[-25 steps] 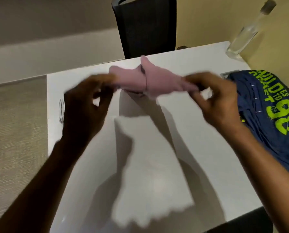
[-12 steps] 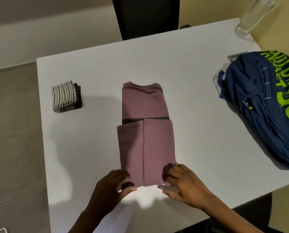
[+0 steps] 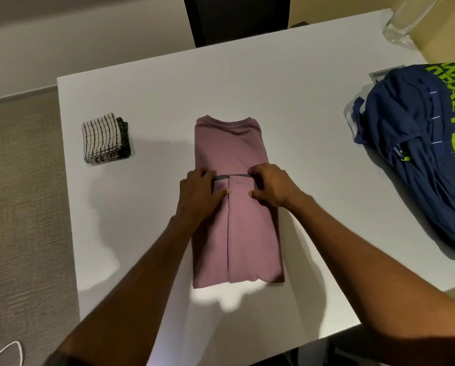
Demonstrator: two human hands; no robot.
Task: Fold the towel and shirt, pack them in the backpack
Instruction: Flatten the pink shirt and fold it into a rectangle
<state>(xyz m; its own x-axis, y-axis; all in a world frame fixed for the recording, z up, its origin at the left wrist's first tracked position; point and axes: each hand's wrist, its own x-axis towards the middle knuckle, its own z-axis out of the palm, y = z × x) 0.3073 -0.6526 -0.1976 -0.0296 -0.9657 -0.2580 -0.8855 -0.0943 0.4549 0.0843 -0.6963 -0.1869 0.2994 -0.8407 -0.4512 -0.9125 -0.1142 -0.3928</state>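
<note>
Two hands are at work on one shirt (image 3: 237, 233), a mauve one folded into a long strip that lies lengthwise on the white bench (image 3: 300, 88), its collar beyond the fingers and its near end toward the person. The lower half is doubled up over the upper, and both hands meet at that doubled edge, where a thin dark band shows between them. The left hand (image 3: 198, 194) covers the left corner of the flap, its fingers (image 3: 207, 175) curled over the edge and the thumb lying on top of the cloth. The right hand (image 3: 272, 184) pinches the right corner between bent fingers and thumb. One towel (image 3: 102, 138), striped black on white and already folded into a small square stack, sits well to the left of the fingers, apart from the shirt. One blue backpack (image 3: 419, 154) with green lettering lies far to the right, at the bench's edge. Beyond the fingers stand one dark chair (image 3: 237, 19) and, at the far right corner, one clear bottle (image 3: 403, 25). The forearms hide the strip's two long sides in part.
</note>
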